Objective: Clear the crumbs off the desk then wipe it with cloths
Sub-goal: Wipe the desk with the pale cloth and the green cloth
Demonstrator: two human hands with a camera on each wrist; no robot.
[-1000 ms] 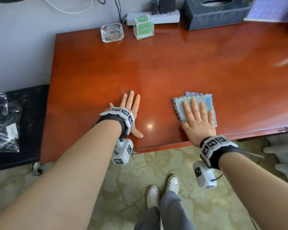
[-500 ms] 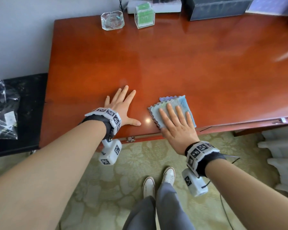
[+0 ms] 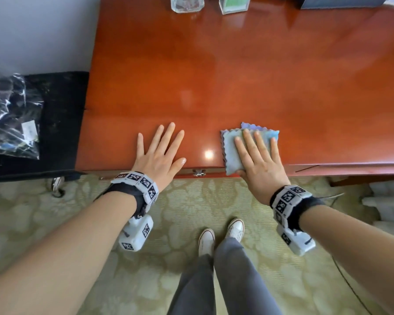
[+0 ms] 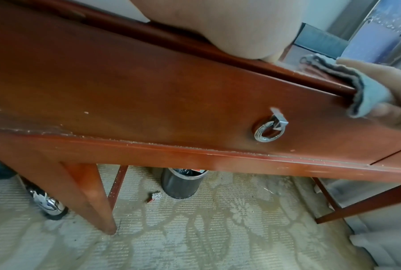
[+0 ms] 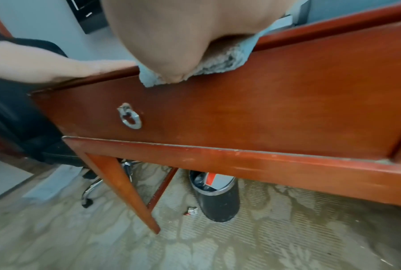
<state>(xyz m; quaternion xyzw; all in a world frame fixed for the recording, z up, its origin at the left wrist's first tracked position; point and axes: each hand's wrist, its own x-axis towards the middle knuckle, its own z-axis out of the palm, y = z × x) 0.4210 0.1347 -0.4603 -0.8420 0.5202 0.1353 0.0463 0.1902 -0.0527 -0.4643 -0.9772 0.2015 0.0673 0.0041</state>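
Note:
A folded light-blue cloth (image 3: 231, 151) with a scalloped edge lies at the front edge of the glossy red-brown desk (image 3: 237, 76). My right hand (image 3: 257, 155) presses flat on it with straight fingers, and the cloth's near corner hangs over the desk edge (image 5: 149, 79) (image 4: 368, 98). Left of the cloth, my left hand (image 3: 162, 151) rests flat on the bare desktop, fingers spread, holding nothing. No crumbs show on the desktop.
A glass ashtray (image 3: 187, 3), a clear box with green contents (image 3: 234, 4) and a dark box (image 3: 341, 2) stand along the desk's back. A drawer with a ring handle (image 4: 269, 131) sits below the edge. Under the desk stands a dark waste bin (image 5: 214, 195). A black chair holding a plastic bag (image 3: 9, 114) stands left.
Both hands slid back toward the desk's front edge, the right one dragging the cloth until its corner overhangs. The head view has tilted down.

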